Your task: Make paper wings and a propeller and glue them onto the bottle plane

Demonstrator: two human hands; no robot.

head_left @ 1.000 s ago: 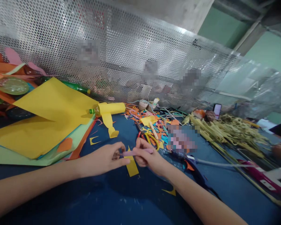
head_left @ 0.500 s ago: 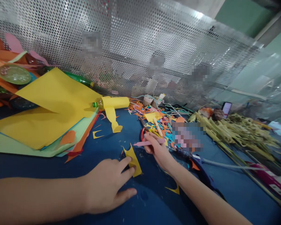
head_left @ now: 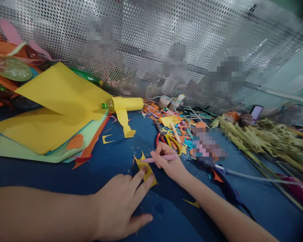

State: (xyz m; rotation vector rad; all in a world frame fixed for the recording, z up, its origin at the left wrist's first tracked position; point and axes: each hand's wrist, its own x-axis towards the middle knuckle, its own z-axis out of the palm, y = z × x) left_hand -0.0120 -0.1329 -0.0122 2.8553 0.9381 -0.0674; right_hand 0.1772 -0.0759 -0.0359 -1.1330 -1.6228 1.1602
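— With the right hand (head_left: pixel 168 162)?
— Pinching a pen (head_left: pixel 148 160) in curled fingers, tip-first over yellow paper (head_left: pixel 148 171).
— With the left hand (head_left: pixel 121 203)?
— Touching that paper, flat on the table (head_left: pixel 121 158), with loosely spread fingers.

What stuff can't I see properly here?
All in the head view:
Yellow paper scrap: partly hidden under the left hand.
Red scissor handle: partly hidden behind the right hand.
Lilac pen: tip too blurred to tell if it touches paper.
Phone screen: too small to read.
Magenta object: cut off by right edge.
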